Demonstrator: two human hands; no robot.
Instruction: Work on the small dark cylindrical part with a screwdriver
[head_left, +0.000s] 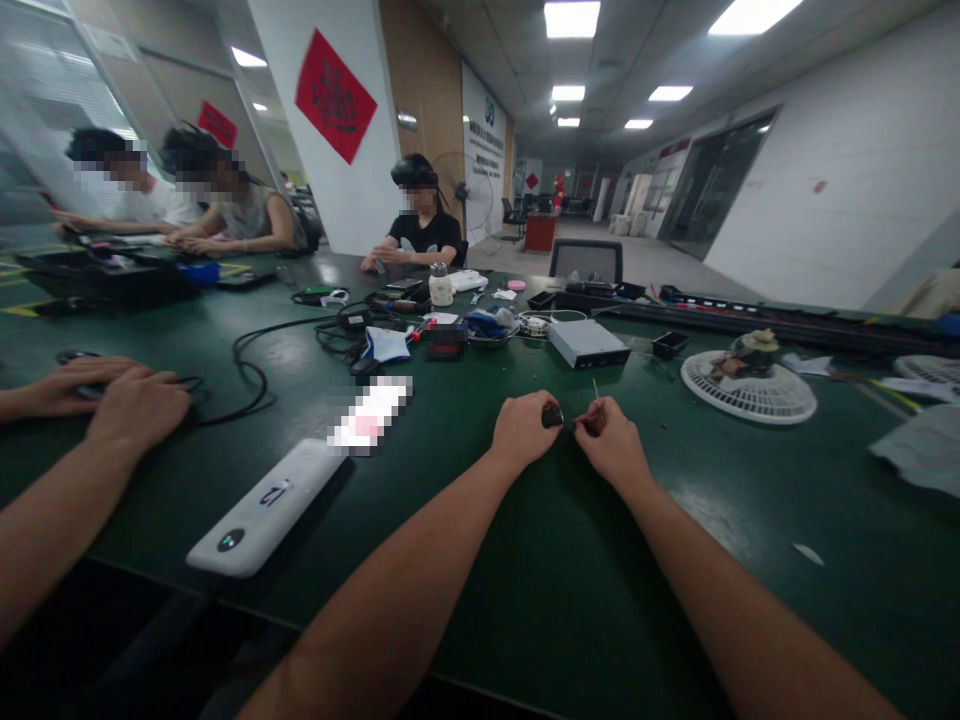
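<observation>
The left hand (525, 430) is holding a small black piece (553, 415) between curled fingers, just above the worktop (465, 480). Close to its right, the right hand (611, 440) is pinching narrowly and seems to be gripping a thin stick (595, 387), which is poking up past the fingers; what else it is holding, I cannot tell. The piece is looking light and stiff, probably smooth enough to be slipping under a loose pinch, so its sides would be the place to hold. The stick is looking slender and easily bent, best taken near its base. Farther out, a grey box (589, 343) is lying beyond the hands, and a white grille (772, 400) is resting to the right.
</observation>
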